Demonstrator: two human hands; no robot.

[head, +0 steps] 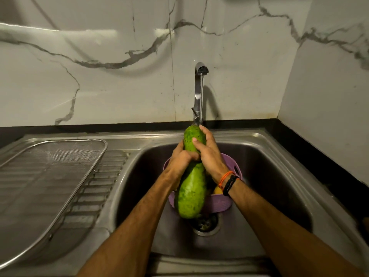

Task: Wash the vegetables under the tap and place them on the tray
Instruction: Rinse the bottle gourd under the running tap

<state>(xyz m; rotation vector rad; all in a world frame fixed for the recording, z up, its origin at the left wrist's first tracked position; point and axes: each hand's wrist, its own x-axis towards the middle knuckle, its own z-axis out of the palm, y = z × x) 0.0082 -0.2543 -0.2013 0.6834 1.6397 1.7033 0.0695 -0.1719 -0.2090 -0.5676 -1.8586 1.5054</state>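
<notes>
I hold long green gourd [191, 188] over sink [279, 176], left hand [182, 156] wrapped at waist, right hand [207, 150] curled on upper end under tap [199, 86] stream. Looks heavy, stiff, wet-slick; two-handed mid-body hold safest. Tray [40, 176] far left.

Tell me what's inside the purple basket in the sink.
Inside the purple basket, only a bit of something yellow shows. The gourd and both arms cover the rest.
</notes>
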